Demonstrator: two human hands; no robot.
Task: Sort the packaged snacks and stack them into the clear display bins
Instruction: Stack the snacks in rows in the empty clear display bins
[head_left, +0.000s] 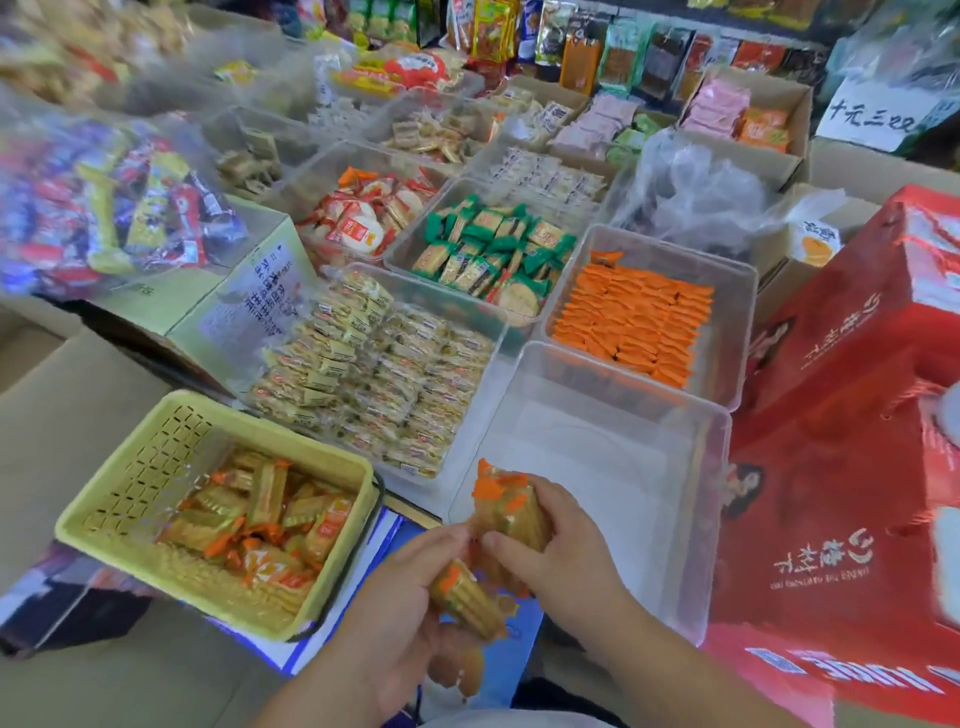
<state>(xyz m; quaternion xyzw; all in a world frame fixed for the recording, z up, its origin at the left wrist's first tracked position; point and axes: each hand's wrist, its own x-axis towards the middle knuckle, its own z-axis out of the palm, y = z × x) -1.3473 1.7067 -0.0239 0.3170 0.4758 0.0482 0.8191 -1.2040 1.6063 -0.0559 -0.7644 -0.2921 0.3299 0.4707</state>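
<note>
Holding: left grip (400, 597) is curled round a short bundle of orange-and-gold packets (467, 603). The right grip (545, 540) is curled round a second bundle (511, 512), thumb laid along its side. Both grips are full.
Bundle position: both bundles are held in the air, close together, at the near left corner of the empty clear bin (587, 457). The right one is at the bin's near rim; the left one is lower and nearer the body. Motion blur hides whether they touch.
Source: yellow basket (104, 519), left of the hands, part filled with loose packets (260, 525) of the same kind lying at all angles.
Target (judged): the empty clear bin, since it alone shows a bare floor.
Neighbours: behind the target, a bin (743, 332) of orange packets stands on edge in tight rows. To the left, a bin (491, 358) of pale yellow packets is stacked flat.
Right side: red cartons (841, 415) sit just beside the target's right wall.
Step in hand (judged): gathering and squaring packets into blocks before the first placement. No packet is in the target bin yet.
Next move calls for: turning all the packets the same way, carrying one block over the rim, and setting it against a corner wall so the row has a backstop. Each grip should let go only once its block is braced.
Risk (judged): the film wrappers look slick, so a loosened block may fan out.
</note>
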